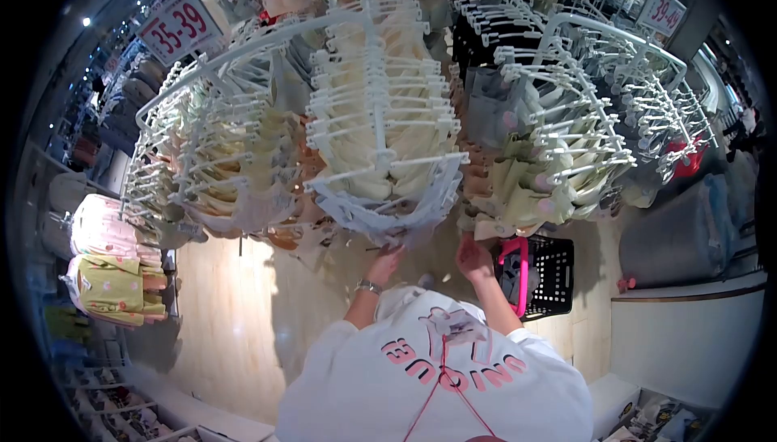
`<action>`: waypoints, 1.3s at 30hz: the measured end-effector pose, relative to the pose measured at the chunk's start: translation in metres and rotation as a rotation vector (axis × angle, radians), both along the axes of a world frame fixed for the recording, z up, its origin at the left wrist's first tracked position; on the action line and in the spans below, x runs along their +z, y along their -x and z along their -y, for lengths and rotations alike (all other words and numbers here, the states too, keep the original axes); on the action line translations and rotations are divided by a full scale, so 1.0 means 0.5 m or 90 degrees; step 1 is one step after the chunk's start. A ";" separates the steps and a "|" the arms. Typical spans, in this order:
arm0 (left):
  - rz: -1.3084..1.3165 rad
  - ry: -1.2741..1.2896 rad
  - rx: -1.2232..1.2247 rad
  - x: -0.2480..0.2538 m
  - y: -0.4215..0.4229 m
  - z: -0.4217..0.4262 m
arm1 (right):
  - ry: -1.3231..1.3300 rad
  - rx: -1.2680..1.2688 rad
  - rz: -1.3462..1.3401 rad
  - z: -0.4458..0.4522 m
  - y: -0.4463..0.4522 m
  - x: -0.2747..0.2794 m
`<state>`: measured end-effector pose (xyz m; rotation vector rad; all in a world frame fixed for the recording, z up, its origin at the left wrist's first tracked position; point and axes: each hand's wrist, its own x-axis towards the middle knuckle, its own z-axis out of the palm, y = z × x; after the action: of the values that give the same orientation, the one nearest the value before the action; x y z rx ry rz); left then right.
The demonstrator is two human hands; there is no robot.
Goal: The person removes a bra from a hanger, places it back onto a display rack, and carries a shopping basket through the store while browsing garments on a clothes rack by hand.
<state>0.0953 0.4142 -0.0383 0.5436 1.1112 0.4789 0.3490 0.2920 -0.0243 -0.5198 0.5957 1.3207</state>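
Pale blue underwear-like garments (387, 214) hang on white clip hangers at the front of the middle rack. At their lower edge is my left hand (386, 264), with a watch on the wrist. Its fingers are closed at the hem of the frontmost piece, and the tips are partly hidden by the fabric. My right hand (473, 258) is raised just to the right of it, fingers curled, below the pale green garments (518, 191). Whether anything small is inside those curled fingers is too small to see.
White rack arms (378, 94) hold many hangers in front of me. A black basket (554, 276) with a pink handle stands on the floor at right. Price signs (180, 26) hang above. Small green and pink clothes (113, 284) hang at left. A grey-blue bundle (676, 235) sits far right.
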 end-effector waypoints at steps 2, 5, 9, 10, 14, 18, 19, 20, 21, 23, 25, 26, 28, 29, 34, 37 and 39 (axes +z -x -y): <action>-0.055 -0.131 -0.025 0.006 -0.011 0.000 | 0.010 0.007 0.009 0.001 0.004 -0.012; -0.046 -0.148 -0.137 -0.020 0.012 -0.031 | 0.021 0.024 0.018 0.001 -0.001 -0.028; -0.046 -0.176 -0.070 -0.161 0.032 -0.070 | 0.064 0.028 0.000 -0.003 0.015 -0.018; -0.124 -0.153 -0.076 -0.162 0.033 -0.072 | 0.073 0.034 -0.002 0.002 0.024 -0.019; -0.247 -0.260 -0.239 -0.208 0.025 -0.091 | 0.082 0.126 -0.002 0.010 0.048 -0.044; -0.443 -0.690 -0.361 -0.209 -0.052 -0.063 | 0.121 0.130 0.010 0.009 0.064 -0.056; -0.469 -0.787 -0.300 -0.185 -0.079 -0.050 | 0.120 0.131 0.006 0.011 0.065 -0.049; -0.470 -0.772 -0.374 -0.205 -0.099 -0.056 | 0.119 0.131 0.001 0.014 0.065 -0.041; -0.468 -0.756 -0.450 -0.260 -0.119 -0.069 | 0.123 0.130 0.003 0.016 0.064 -0.038; -0.455 -0.788 -0.512 -0.286 -0.149 -0.082 | 0.129 0.120 0.008 0.019 0.057 -0.029; -0.426 -0.882 -0.479 -0.272 -0.180 -0.085 | 0.130 0.088 0.022 0.036 0.050 -0.014; -0.415 -0.908 -0.459 -0.265 -0.186 -0.085 | 0.131 0.071 0.029 0.047 0.046 -0.016; -0.402 -0.886 -0.407 -0.250 -0.191 -0.084 | 0.156 0.010 0.029 0.076 0.036 -0.037; -0.400 -0.853 -0.380 -0.240 -0.190 -0.083 | 0.168 -0.016 0.030 0.089 0.030 -0.049; -0.387 -0.687 -0.287 -0.223 -0.174 -0.068 | 0.218 -0.064 0.040 0.121 0.017 -0.072; -0.435 -0.660 -0.366 -0.243 -0.158 -0.071 | 0.174 -0.036 0.040 0.120 0.024 -0.075; -0.438 -0.625 -0.423 -0.240 -0.145 -0.076 | 0.156 0.002 0.044 0.111 0.026 -0.068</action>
<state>0.1677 0.4521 -0.1584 1.9767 1.1926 0.2120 0.3360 0.2365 -0.0581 -0.7647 0.7040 1.2343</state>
